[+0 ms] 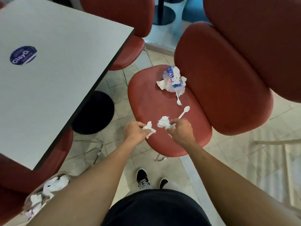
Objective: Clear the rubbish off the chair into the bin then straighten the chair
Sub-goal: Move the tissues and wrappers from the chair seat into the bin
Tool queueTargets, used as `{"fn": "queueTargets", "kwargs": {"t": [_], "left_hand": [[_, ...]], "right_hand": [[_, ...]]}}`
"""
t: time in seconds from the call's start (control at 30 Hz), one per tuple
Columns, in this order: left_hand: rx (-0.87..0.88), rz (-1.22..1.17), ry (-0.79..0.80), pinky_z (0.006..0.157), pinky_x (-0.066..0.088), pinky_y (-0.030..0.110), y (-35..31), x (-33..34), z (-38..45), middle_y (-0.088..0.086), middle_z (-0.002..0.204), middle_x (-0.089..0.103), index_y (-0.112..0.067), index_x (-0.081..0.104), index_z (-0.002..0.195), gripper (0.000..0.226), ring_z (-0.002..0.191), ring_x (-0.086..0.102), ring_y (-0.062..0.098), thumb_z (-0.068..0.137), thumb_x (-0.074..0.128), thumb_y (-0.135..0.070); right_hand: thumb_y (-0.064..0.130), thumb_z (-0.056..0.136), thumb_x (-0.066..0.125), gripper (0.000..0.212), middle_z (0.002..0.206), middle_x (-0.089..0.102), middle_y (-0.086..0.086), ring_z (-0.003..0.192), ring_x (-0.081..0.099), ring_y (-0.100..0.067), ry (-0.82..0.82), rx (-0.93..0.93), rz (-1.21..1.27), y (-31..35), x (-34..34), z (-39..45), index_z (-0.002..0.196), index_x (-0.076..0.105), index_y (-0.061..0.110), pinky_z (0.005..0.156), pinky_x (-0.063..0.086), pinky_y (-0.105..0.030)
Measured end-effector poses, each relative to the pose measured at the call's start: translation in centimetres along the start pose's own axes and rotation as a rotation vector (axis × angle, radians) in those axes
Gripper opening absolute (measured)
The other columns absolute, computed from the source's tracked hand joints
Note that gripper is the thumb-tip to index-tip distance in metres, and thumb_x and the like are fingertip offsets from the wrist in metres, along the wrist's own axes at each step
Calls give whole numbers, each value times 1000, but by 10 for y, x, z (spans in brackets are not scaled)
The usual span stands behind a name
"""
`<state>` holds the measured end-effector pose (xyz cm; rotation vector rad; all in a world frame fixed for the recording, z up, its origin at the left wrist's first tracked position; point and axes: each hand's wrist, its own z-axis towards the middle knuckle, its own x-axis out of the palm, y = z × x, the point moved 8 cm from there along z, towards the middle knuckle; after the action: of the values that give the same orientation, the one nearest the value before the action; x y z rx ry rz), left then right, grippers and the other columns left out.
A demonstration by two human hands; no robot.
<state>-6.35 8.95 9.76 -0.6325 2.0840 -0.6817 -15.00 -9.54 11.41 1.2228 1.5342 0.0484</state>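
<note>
Stage: clearing underway | left hand (136,130) gripping crumpled tissue (149,128) | right hand (179,129) clutching tissue wad (163,122) | left on red chair seat (146,101): plastic spoon (184,111), fork (178,101), wrapper heap (173,81) at 12 o'clock | bin (45,193) at 7 o'clock, part-filled | straightening not yet begun

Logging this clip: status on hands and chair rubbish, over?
Left hand grips a crumpled tissue; right hand grips another tissue wad. Spoon, fork, plastic wrapper on red chair seat. Nothing blocking.
</note>
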Motion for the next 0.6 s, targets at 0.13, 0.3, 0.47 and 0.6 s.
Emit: {"fn": "queueTargets", "kwargs": {"t": [0.13,0.3,0.47,0.6], "left_hand": [[14,-26,-13,67,49,27,3,-7,-28,-4,75,70,-27,72,73,4,73,64,14,72,77,-26],[7,-52,-66,62,42,22,29,-16,-69,-5,80,64,-21,74,90,14,77,59,12,77,74,-24],[-38,-77,-115,69,47,31,73,-21,-103,0,79,64,-25,66,69,13,76,59,16,78,74,-28],[-68,-202,-158,70,48,26,117,-41,-126,-2,89,71,-20,75,93,18,83,64,14,75,76,-26]], "right_hand": [[25,86,66,30,118,48,-10,99,60,-28,-8,-72,-85,9,-4,-22,114,69,14,88,47,-32],[22,82,67,29,118,62,-8,104,60,-26,36,-145,-114,15,6,-57,110,70,13,92,47,-33],[23,80,71,29,107,69,-7,93,66,-26,136,-152,-71,20,36,-95,107,69,13,88,53,-39],[28,80,69,26,98,69,-3,85,65,-23,189,-199,-57,39,71,-120,104,68,18,79,55,-36]]}}
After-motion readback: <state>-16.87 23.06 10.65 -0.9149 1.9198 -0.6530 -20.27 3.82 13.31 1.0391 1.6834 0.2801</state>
